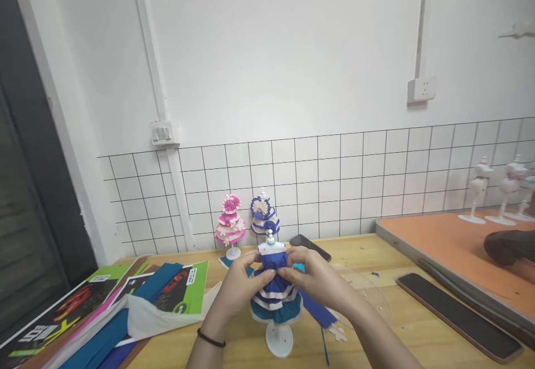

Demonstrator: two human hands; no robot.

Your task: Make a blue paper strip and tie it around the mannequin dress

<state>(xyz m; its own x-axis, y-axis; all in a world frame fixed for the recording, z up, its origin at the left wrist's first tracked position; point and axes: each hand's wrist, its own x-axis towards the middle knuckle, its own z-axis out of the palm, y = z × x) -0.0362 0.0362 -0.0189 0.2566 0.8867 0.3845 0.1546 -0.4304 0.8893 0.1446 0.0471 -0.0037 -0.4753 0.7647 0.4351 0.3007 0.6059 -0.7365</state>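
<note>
A small white mannequin on a round stand [279, 340] wears a blue and white layered paper dress [276, 296]. My left hand [239, 286] grips the dress at its left side near the waist, fingers curled. From the right, my right hand [314, 280] pinches the same dress at the waist. Both hands are closed on it, above the wooden table [401, 324]. A dark band circles my left wrist.
A pink-dressed mannequin [229, 225] and a blue one [262, 214] stand by the tiled wall. Blue and white paper strips and green booklets [137, 307] lie at left. Two phones [455, 314] [310, 246] lie on the table. An orange board [460, 246] at right holds bare white mannequins [478, 190].
</note>
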